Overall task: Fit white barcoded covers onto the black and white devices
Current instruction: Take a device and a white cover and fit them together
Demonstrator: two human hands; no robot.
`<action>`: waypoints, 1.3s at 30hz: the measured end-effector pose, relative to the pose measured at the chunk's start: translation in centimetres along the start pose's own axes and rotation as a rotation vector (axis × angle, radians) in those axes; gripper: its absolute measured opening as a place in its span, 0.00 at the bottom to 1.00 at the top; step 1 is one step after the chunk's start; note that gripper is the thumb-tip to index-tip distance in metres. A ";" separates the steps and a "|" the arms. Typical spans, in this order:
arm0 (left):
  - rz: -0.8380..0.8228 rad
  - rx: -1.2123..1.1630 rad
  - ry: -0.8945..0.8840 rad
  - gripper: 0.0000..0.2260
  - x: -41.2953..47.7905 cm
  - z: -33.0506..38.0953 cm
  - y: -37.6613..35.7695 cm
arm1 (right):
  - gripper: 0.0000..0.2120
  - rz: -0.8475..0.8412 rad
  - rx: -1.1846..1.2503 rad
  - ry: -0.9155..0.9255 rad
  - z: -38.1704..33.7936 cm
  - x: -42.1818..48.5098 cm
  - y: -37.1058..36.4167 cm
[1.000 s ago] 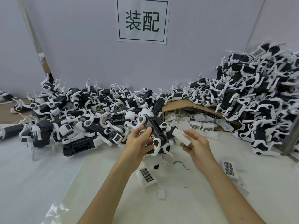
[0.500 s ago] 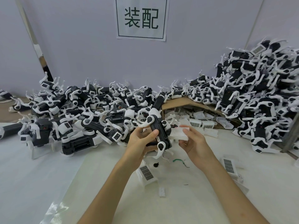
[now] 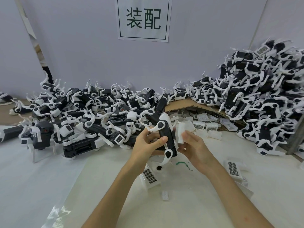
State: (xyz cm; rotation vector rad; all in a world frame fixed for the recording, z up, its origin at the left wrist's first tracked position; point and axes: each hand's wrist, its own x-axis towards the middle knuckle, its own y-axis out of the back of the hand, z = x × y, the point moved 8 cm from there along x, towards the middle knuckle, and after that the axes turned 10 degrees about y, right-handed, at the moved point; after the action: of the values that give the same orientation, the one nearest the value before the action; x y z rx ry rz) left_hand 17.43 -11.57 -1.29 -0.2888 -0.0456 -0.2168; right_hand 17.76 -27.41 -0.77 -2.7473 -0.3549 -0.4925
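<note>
A pale, matte bench (image 3: 205, 203) ran up to a plain lilac-grey wall (image 3: 82, 46), where a white paper sign (image 3: 143, 18) with two dark printed characters hung at twelve o'clock. A glossy clear sheet (image 3: 32, 178) lay over the bench at eight o'clock.

A tangled heap of devices (image 3: 82, 116), boxy black bodies with curved white plastic legs, spread from nine to eleven o'clock. A taller heap (image 3: 263, 99) rose at two o'clock. Between them, a bent brown cardboard flap (image 3: 189, 106) sheltered loose white covers (image 3: 204, 125).

At centre, the left hand (image 3: 146, 148) gripped one device (image 3: 166, 137) by its smooth black body, fingers curled round it, raised above the bench. The right hand (image 3: 195, 150) pinched a small white cover (image 3: 181, 132) just beside the device's three o'clock side. Whether the two touched could not be told.

Two barcoded covers lay flat, one (image 3: 149, 176) at six o'clock of the hands and one (image 3: 232, 168) at four, with a thin green twist (image 3: 182, 164) between them.
</note>
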 end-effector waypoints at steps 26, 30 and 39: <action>-0.129 0.317 -0.004 0.08 -1.2 0.6 -2.3 | 0.19 -0.032 -0.227 0.000 0.7 -0.5 -0.7; -0.113 0.397 -0.049 0.19 -1.1 0.4 -2.5 | 0.18 -0.067 -0.297 0.016 0.4 -0.5 -0.8; -0.061 0.447 -0.066 0.17 -1.2 0.4 -2.3 | 0.14 -0.100 -0.332 0.026 0.6 -0.5 -0.8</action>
State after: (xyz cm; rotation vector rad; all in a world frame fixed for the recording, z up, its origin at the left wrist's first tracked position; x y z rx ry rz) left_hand 15.78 -13.41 -0.36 0.1515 -0.1660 -0.2516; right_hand 17.22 -26.56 -1.33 -3.0494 -0.4410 -0.6668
